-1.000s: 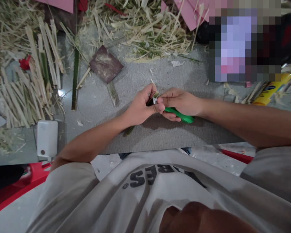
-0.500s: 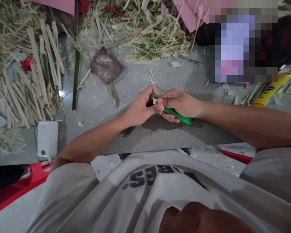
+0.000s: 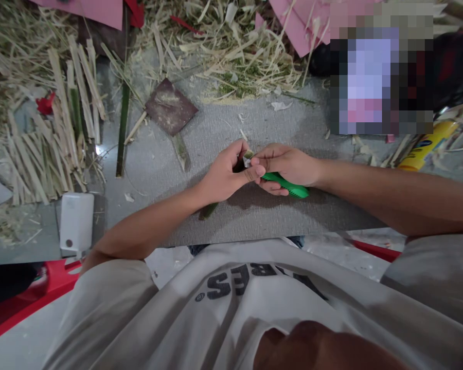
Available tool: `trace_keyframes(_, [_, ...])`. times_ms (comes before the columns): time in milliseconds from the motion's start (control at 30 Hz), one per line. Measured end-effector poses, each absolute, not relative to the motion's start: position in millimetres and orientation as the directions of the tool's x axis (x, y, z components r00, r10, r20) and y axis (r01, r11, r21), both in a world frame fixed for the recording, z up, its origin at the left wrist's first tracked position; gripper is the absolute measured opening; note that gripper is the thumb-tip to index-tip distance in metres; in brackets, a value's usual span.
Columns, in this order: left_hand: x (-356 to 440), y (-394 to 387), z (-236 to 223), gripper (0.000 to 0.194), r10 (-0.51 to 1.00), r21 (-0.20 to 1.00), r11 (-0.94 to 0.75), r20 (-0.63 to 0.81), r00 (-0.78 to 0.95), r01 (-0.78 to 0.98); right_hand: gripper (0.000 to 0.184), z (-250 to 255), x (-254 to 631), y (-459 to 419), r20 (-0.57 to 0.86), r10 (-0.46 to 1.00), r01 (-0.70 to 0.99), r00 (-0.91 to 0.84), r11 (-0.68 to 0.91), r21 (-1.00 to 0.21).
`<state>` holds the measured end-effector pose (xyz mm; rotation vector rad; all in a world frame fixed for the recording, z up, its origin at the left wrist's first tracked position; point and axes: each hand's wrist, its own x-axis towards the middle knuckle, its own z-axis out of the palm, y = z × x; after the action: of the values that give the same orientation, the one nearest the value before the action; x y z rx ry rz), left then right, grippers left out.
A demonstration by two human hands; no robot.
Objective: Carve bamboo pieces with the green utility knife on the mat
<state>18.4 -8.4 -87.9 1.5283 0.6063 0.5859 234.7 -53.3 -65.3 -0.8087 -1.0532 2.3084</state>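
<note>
My left hand (image 3: pixel 228 172) is closed round a green bamboo strip (image 3: pixel 208 210); one end pokes out below the wrist, the other beside the fingertips. In my right hand (image 3: pixel 283 164) is a green-handled knife (image 3: pixel 289 186), its handle running under the fingers toward the lower right. The two hands meet over the grey tabletop (image 3: pixel 170 216), the left thumb against the knife near the right fingertips. Most of the blade is hidden; only a small pale metal glint shows between the hands.
A square of brown sandpaper (image 3: pixel 172 107) lies ahead, left of centre. Split bamboo sticks (image 3: pixel 42 149) and a white charger-like block (image 3: pixel 76 222) are at left. Shavings (image 3: pixel 239 51) pile along the back. A yellow tube (image 3: pixel 428 145) and a blurred-out patch are at right.
Both hands keep their grips and stay nearly in place, with the left thumb shifted slightly to the right. The whole view has tilted a little.
</note>
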Motion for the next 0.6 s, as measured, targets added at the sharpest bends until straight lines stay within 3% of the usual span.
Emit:
trace_keyframes(367, [20,-4,-92,0.078,0.686,0.989,-0.145,0.101,0.721,0.0,0.053,-68,238,-53,-0.303,0.623,-0.176,-0.721,-0.588,-0.789])
trace_keyframes(600, [20,-9,-92,0.074,0.73,0.99,-0.141,0.082,0.679,0.031,0.063,-70,225,-65,-0.243,0.811,-0.2,-0.531,-0.399,-0.895])
